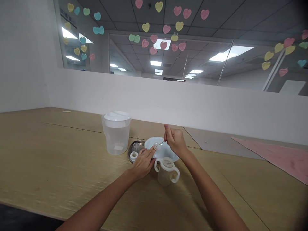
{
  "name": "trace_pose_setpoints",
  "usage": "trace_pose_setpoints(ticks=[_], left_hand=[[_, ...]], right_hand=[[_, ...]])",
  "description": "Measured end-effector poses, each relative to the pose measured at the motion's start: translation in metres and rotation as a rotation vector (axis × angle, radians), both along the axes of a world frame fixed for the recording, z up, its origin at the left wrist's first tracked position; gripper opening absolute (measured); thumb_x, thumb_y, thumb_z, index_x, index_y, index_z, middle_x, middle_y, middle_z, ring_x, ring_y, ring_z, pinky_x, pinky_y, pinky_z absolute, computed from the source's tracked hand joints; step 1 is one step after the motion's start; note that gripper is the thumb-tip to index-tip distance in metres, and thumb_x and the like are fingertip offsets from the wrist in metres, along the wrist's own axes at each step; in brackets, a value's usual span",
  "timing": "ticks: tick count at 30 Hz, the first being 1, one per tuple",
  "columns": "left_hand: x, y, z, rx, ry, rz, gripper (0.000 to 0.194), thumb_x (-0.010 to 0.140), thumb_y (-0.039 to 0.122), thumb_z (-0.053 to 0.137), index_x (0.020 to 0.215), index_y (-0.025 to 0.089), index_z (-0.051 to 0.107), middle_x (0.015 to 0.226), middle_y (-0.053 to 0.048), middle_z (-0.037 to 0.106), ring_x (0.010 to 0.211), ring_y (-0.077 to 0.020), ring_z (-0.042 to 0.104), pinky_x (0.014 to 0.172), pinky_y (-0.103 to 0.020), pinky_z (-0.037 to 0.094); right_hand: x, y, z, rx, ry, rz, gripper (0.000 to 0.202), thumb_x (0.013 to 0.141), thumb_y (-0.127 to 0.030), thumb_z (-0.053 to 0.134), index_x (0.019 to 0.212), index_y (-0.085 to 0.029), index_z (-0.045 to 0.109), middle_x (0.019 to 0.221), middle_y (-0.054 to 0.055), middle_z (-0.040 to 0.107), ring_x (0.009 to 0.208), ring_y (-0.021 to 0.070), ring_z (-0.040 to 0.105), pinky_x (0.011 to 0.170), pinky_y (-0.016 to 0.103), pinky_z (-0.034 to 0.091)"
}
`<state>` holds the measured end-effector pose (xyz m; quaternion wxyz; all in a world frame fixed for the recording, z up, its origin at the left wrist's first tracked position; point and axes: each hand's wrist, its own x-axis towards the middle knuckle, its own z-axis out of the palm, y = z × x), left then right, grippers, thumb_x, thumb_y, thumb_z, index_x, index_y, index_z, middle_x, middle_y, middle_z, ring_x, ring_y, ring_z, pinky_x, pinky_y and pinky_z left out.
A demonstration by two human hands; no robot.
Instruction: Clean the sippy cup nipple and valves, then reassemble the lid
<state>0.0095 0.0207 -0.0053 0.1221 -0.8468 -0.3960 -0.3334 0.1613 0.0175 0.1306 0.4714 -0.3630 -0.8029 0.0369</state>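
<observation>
A white plate (173, 156) lies on the table in front of me. Over its left side, my left hand (143, 161) has its fingers against a small round whitish container (156, 146), apparently steadying it. My right hand (175, 139) is closed around the top of a thin stick (160, 143), whose lower end reaches the small container; its tip is too small to make out. Closer to me stands a clear baby bottle (165, 177) with two white handles, its top uncapped. Partly behind my left hand, a metal dish (130, 150) holds a white collar with a teat (133, 156) and a clear dome cap (136, 147).
A clear plastic pitcher (117, 138) with a white lid stands left of the dish. Behind the wooden table (60, 160) rises a white wall (154, 99) with a window above. A pink sheet (276, 157) lies at the right.
</observation>
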Motion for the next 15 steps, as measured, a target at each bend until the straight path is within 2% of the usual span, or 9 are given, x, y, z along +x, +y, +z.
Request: trace_pose_setpoints(ticks=[6, 15], left_hand=[[0.0, 0.0, -0.001, 0.016, -0.013, 0.026, 0.044, 0.091, 0.026, 0.034, 0.133, 0.015, 0.029, 0.134, -0.011, 0.04, 0.115, -0.0242, 0.043, 0.097, -0.043, 0.032], [0.001, -0.002, 0.0, 0.031, -0.016, 0.023, 0.039, 0.091, 0.025, 0.033, 0.128, 0.014, 0.036, 0.127, -0.011, 0.048, 0.11, -0.0234, 0.046, 0.095, -0.042, 0.033]], right_hand=[[-0.004, 0.008, -0.008, 0.055, -0.064, -0.011, 0.063, 0.091, -0.051, 0.019, 0.043, -0.019, 0.044, 0.043, 0.001, 0.048, 0.044, 0.0095, 0.048, 0.055, 0.022, 0.035], [-0.007, 0.016, -0.016, 0.004, -0.131, 0.014, 0.062, 0.091, -0.052, 0.016, 0.047, -0.019, 0.044, 0.042, 0.0, 0.046, 0.044, 0.0102, 0.048, 0.056, 0.022, 0.036]])
